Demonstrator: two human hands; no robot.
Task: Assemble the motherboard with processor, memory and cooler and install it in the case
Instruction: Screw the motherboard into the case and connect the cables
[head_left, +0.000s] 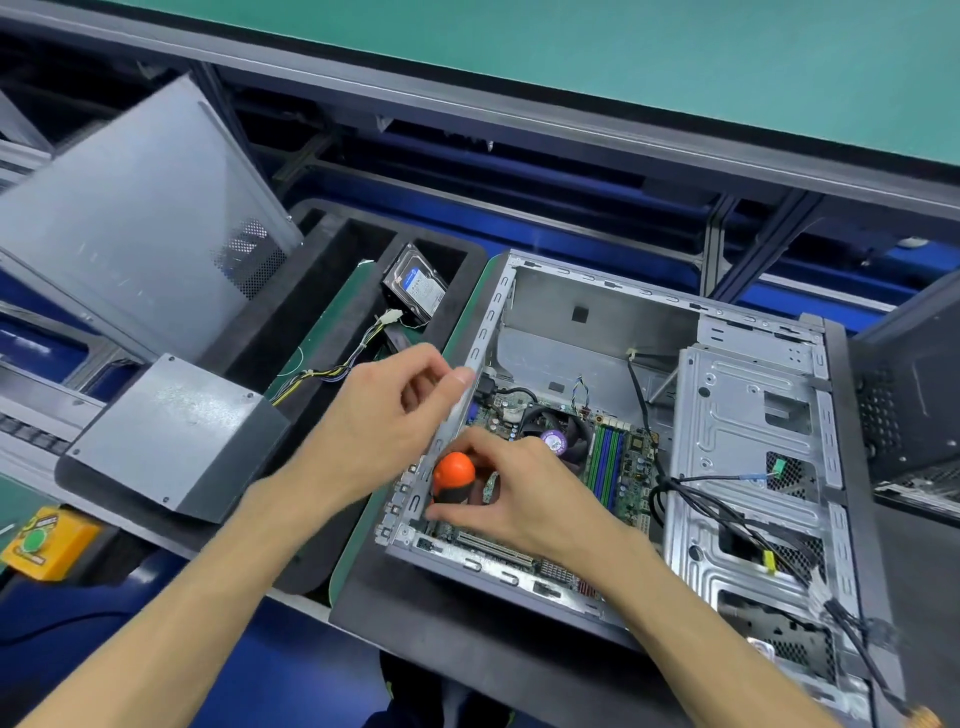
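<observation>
Two hands, screwdriver (453, 475) between right fingers (480, 506)

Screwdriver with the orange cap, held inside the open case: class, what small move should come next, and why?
Probably keep turning the screwdriver to seat a screw. The right hand pinches its handle upright over the motherboard, which already lies in the case with its cooler, while the left hand grips the case's edge. The tip is hidden.

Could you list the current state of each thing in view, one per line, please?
case: open, side panel off
motherboard: seated inside the case
cooler: mounted on the motherboard
screwdriver: upright, gripped by right hand
left hand: gripping the case edge
hard drive: in foam tray, uninstalled
</observation>
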